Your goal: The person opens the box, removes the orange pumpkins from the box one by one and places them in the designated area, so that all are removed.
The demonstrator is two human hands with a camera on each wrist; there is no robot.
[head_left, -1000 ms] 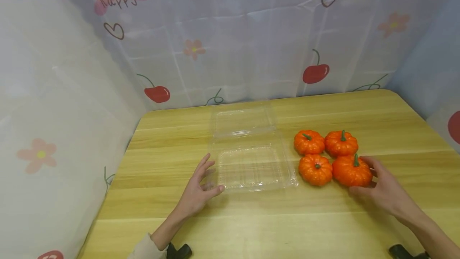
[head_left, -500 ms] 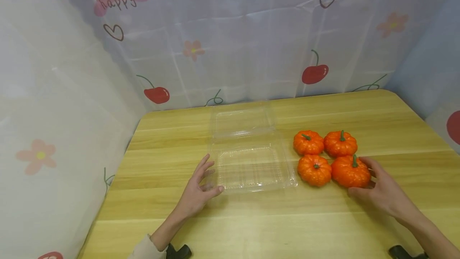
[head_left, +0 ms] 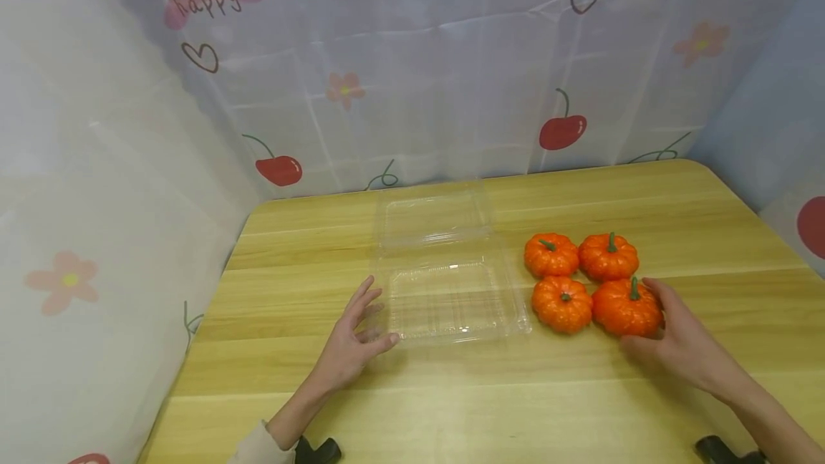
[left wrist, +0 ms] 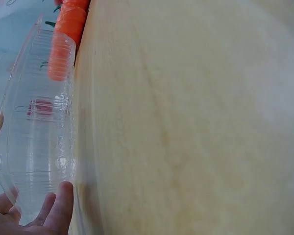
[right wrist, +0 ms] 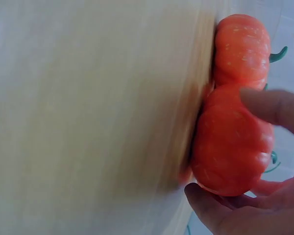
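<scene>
A clear plastic clamshell container [head_left: 451, 339] lies unfolded on the wooden table, its lid [head_left: 435, 238] toward the back. My left hand [head_left: 348, 342] is at the container's left front corner, thumb and fingers spread around it and holding nothing. In the left wrist view, fingertips [left wrist: 63, 196] show right beside the clear wall. Several small orange pumpkins [head_left: 551, 256] with green stems sit grouped to the right of the container. My right hand [head_left: 683, 342] grips the front right pumpkin [head_left: 625, 310], thumb on its near side and fingers around its right and back. That pumpkin [right wrist: 232, 147] rests against its neighbour [right wrist: 242, 51].
The light wooden table [head_left: 451, 407] has rounded corners. Behind it and at the sides hangs a pale printed curtain [head_left: 425, 92] with cherries, hearts and flowers. Dark straps [head_left: 319, 450] show at the wrists.
My right hand has closed in slightly around the front right pumpkin. The left hand and the container look unmoved; the head view has shifted a little.
</scene>
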